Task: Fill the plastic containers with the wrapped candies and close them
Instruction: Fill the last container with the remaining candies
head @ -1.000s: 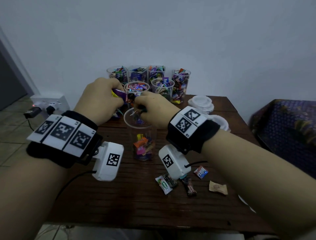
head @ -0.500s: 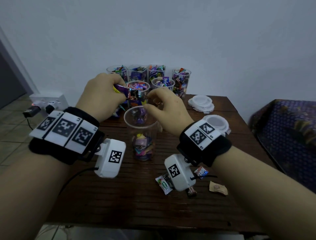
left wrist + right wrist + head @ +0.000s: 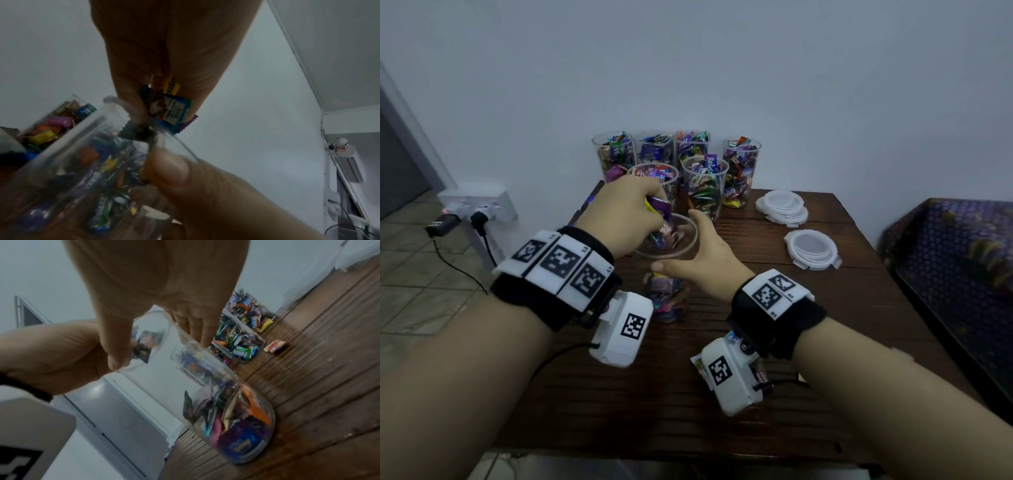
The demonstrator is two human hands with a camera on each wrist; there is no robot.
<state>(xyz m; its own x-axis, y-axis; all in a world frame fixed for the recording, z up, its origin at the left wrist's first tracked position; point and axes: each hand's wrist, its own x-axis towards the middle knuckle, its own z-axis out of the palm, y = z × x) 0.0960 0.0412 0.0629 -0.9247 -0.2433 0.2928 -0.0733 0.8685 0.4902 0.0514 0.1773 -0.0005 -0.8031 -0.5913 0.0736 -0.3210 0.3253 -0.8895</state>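
Your right wrist camera (image 3: 734, 377) covers most of the loose wrapped candies (image 3: 697, 365) on the dark wooden slatted table (image 3: 825, 308), so you cannot count them from the head view. The lower half of the clear plastic cup-shaped container (image 3: 667, 246) is hidden behind your two hands there, and its rim is blurred in the left wrist view.

Both forearms reach forward over the table and meet at this container, which stands near the table's middle, in front of the six filled clear containers (image 3: 705, 185) at the wall side. Your left hand (image 3: 628, 214) hangs over the container's mouth with its fingers bent down and bunched. It pinches several small wrapped candies (image 3: 168, 112): a blue one, a yellow one and a purple one show between the fingertips, just above the rim. Your right hand (image 3: 702, 260) is at the container's right side, spread wide like a bracket. The thumb (image 3: 115, 344) lies on the near side of the rim and the fingers (image 3: 197, 327) on the far side, so it holds the container steady. The container bottom carries a low layer of mixed candies (image 3: 236, 423).

To the right of the container lie the round white plastic lids (image 3: 811, 248), and one stack (image 3: 782, 207) is nearer to the wall.
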